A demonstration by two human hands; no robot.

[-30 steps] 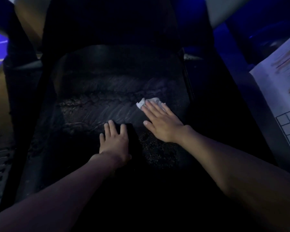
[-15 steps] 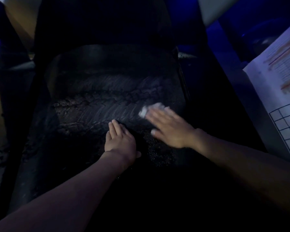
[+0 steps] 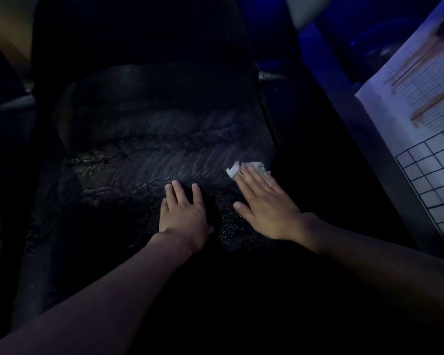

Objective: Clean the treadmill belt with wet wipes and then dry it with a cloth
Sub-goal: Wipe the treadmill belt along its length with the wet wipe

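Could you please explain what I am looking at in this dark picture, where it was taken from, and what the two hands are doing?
There is no robot here. A person works with bare hands, and the one camera sits on their head, looking forward and down. The dark surface is the black treadmill belt, which shows smeared streaks. The right hand presses a crumpled white wet wipe against the belt with straight fingers, near the belt's right edge. The left hand lies flat on the belt beside it and holds nothing. At the right edge of the picture is a white printed paper sheet with a grid. No drying cloth is visible.
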